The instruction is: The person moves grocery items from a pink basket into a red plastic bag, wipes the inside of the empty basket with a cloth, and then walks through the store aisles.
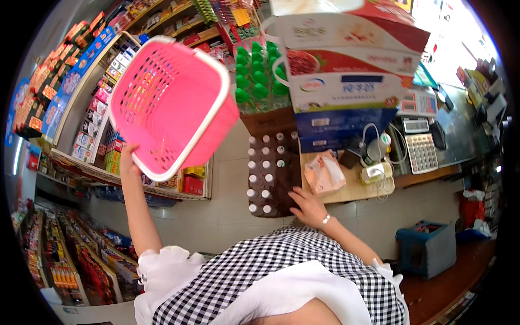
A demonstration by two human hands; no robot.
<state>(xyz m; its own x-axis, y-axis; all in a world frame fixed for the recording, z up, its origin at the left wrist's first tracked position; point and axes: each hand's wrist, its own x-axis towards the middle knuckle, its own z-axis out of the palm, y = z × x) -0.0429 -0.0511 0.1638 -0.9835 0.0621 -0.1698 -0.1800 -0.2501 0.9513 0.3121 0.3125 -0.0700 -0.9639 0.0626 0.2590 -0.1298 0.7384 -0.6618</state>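
My left hand [129, 160] grips the near corner of a pink plastic basket [174, 97] with a white rim, tilted so that its inside faces me; nothing shows inside it. Over a pack of dark bottles [266, 178] with white caps reaches my right hand [310, 206], its fingers spread at the pack's right edge, where dark wrap covers part of it. Whether the fingertips touch the wrap I cannot tell. Just right of that hand, an orange and white tissue pack [324, 172] lies on a light wooden board [353, 193].
Behind the bottles stand green-capped bottles [258, 77] and stacked drink cartons [345, 89]. A calculator [421, 150] and a bottle [375, 150] with a cable are on the counter at right. Store shelves [97, 122] line the left. A blue-grey stool [426, 248] stands at lower right.
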